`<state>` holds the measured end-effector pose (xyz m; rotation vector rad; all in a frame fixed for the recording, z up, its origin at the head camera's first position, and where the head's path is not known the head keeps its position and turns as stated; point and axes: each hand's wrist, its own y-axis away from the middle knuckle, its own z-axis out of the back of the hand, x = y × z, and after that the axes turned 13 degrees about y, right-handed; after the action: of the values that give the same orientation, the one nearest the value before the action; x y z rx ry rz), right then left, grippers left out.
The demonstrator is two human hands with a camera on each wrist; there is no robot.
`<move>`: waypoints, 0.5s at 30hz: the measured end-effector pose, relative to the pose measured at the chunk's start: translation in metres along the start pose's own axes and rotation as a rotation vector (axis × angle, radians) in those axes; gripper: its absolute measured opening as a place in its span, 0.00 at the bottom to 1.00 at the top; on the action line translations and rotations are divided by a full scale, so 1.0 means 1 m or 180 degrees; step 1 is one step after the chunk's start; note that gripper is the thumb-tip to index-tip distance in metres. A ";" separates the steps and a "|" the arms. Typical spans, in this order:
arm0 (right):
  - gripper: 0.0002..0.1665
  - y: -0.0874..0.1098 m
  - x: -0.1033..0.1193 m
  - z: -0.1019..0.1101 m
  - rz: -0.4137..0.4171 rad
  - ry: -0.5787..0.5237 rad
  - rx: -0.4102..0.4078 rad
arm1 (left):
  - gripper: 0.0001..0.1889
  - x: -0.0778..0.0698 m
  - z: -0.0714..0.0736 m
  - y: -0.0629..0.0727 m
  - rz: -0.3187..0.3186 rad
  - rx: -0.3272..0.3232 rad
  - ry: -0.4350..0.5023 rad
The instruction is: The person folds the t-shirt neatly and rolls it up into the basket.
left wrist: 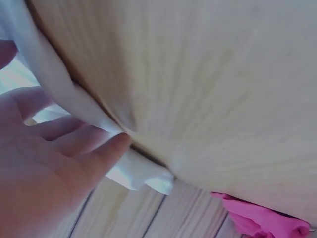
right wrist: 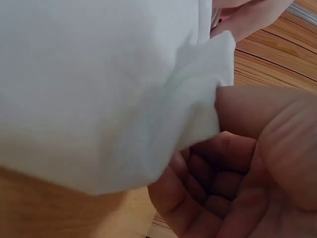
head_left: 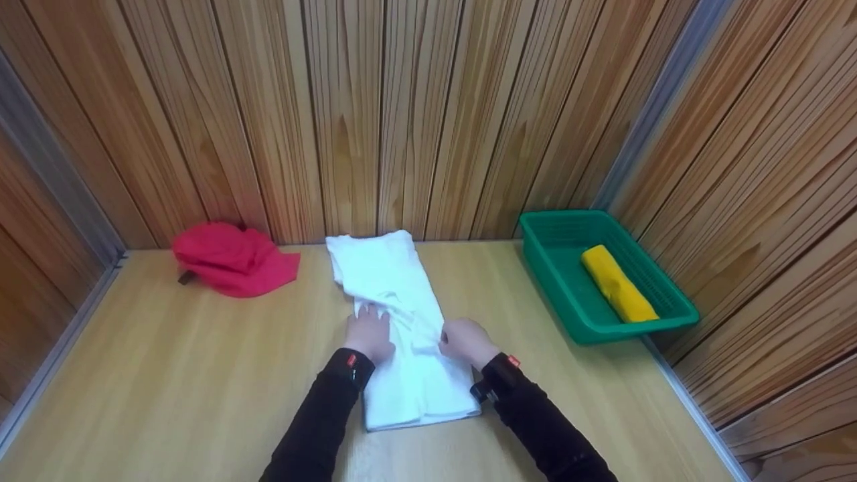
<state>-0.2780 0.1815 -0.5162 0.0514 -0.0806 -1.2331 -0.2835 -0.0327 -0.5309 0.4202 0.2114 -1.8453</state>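
Observation:
A long folded white cloth (head_left: pixel 402 268) lies on the table, creased across its middle. On its left side my left hand (head_left: pixel 371 333) rests with fingers extended; in the left wrist view the fingertips (left wrist: pixel 121 141) lie at the cloth's edge. My right hand (head_left: pixel 467 341) grips the cloth's right edge. Seen from the right wrist, the thumb (right wrist: pixel 247 106) presses a raised corner of the white cloth (right wrist: pixel 99 89) against curled fingers, and part of that edge is hidden by the hand.
A red cap (head_left: pixel 234 261) lies at the back left. Over on the right stands a green plastic basket (head_left: pixel 546 271) with a rolled yellow cloth (head_left: pixel 619 284) inside. Wood-panelled walls (head_left: pixel 348 120) enclose the table (head_left: pixel 201 375) at the back and both sides.

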 end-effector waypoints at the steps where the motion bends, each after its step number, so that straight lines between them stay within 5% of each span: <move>1: 0.08 0.001 0.003 0.000 -0.0016 -0.0035 0.0049 | 0.34 0.001 0.001 -0.001 0.0000 -0.0002 0.0015; 7: 0.14 0.002 0.016 0.001 -0.0098 -0.0157 0.0256 | 0.34 0.009 0.002 -0.006 -0.0102 -0.0085 0.0117; 15: 0.16 -0.001 0.012 -0.005 0.0187 0.0185 -0.0119 | 0.35 0.016 0.001 -0.006 -0.0079 0.0010 0.0400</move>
<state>-0.2748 0.1698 -0.5208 0.0522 -0.0085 -1.1733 -0.2930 -0.0452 -0.5365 0.5384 0.3004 -1.8453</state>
